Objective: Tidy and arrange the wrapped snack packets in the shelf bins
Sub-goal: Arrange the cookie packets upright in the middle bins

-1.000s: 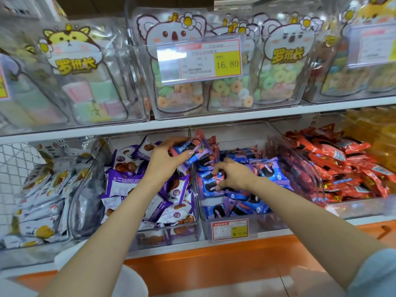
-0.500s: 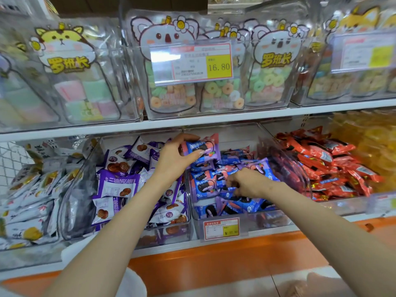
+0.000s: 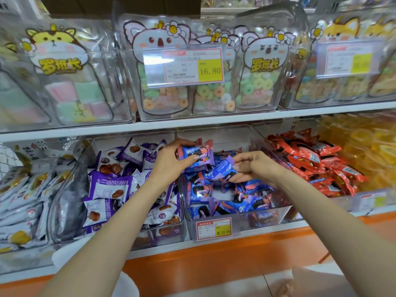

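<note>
Wrapped snack packets in blue and pink foil (image 3: 246,202) are lying heaped in the clear plastic middle bin (image 3: 267,217) on the lower shelf.

Left hand (image 3: 171,161): reaching over the bin's back left corner and gripping one blue-and-pink packet (image 3: 197,152) between thumb and curled fingers, raised above the heap.

Right hand (image 3: 255,166): hovering over the middle of the same bin, fingertips pinching a blue-and-purple packet (image 3: 221,170) just below and beside the raised one.

Small red-bordered price label (image 3: 214,229): hanging on the middle bin's front wall.

Left-neighbouring clear bin (image 3: 162,234): holding purple-and-white packets (image 3: 109,186) printed with brown biscuits, lying at all angles.

Farther left: white packets with yellow print (image 3: 19,189) are piling against a white wire grid (image 3: 8,157).

Right-neighbouring compartment: red wrapped packets (image 3: 317,159) are stacking in a slope; beyond them, glossy yellow packets (image 3: 368,146), too blurred to read.

White shelf board (image 3: 214,121): running across above the bins and carrying tall clear boxes. These are showing cartoon-animal bags of pastel ring sweets (image 3: 214,93) in the middle and pastel block sweets (image 3: 72,95) at the left.

Large price card reading 16.80 (image 3: 192,65): standing on the front of the middle box.

Orange base panel (image 3: 214,260): running below the white lower shelf edge.
</note>
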The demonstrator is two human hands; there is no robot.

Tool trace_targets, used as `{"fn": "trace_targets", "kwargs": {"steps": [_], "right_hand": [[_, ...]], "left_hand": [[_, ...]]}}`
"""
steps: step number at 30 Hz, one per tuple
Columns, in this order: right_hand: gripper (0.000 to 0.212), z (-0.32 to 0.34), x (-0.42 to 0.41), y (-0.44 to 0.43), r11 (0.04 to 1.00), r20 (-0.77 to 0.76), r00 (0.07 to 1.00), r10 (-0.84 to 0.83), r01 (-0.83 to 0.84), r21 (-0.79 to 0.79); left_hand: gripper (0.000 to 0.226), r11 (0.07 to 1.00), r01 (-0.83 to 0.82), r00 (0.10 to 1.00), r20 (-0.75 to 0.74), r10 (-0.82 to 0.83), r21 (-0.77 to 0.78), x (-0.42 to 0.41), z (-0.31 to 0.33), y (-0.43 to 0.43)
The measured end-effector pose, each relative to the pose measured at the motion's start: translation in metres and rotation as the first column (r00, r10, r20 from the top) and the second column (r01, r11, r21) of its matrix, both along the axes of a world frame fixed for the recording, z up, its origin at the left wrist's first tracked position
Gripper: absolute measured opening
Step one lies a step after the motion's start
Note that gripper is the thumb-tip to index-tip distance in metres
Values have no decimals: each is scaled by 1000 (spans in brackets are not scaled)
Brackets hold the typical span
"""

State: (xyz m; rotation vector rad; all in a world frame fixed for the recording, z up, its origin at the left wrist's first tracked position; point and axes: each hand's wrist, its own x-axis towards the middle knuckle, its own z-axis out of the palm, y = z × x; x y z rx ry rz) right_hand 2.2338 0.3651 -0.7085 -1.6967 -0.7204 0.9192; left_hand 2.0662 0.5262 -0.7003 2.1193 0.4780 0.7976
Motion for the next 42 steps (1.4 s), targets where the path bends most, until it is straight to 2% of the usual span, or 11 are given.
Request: {"fn": "trace_targets", "kwargs": {"steps": [5, 7, 9, 11, 16, 22, 25, 29, 31, 34, 42], "right_hand": [[14, 5, 1, -2, 998, -90, 996, -16, 22, 65], [12, 2, 0, -1, 1000, -5, 1000, -5, 5, 19], [10, -5, -1, -1, 999, 169, 985, 29, -24, -35], [21, -9, 0, 0, 999, 289, 957, 33, -20, -49], [49, -19, 3, 11, 998, 348, 937, 11, 11, -63], [38, -37, -4, 29, 987, 476, 868, 139, -84, -134], [37, -39, -7, 33, 962, 463, 848, 259, -183, -203], [35, -53, -13, 45, 907, 564, 716, 411, -258, -334], [38, -57, -13, 51, 911, 651, 641, 405, -222, -349], [37, -60, -10, 58, 930, 727, 584, 362, -174, -324], [37, -61, -10, 59, 884, 609, 645, 462, -277, -377]], "left_hand": [[27, 1000, -23, 1000, 10, 23, 3, 0, 0, 0], [28, 1000, -27, 1000, 8, 27, 9, 0, 0, -1], [28, 999, -29, 1000, 3, 29, 15, 0, 0, -1], [27, 1000, -28, 1000, 3, 28, 11, 0, 0, 0], [27, 999, -51, 999, 15, 51, 20, 1, 0, 2], [28, 995, -74, 997, 20, 73, 59, -2, 1, 5], [28, 995, -77, 997, 16, 76, 67, -3, 1, 6], [28, 994, -78, 997, 13, 77, 77, -4, 1, 9], [27, 994, -75, 997, 14, 74, 79, -4, 0, 9], [28, 994, -77, 997, 9, 76, 82, -3, 0, 9], [29, 994, -81, 997, 6, 81, 75, -3, -1, 10]]}}
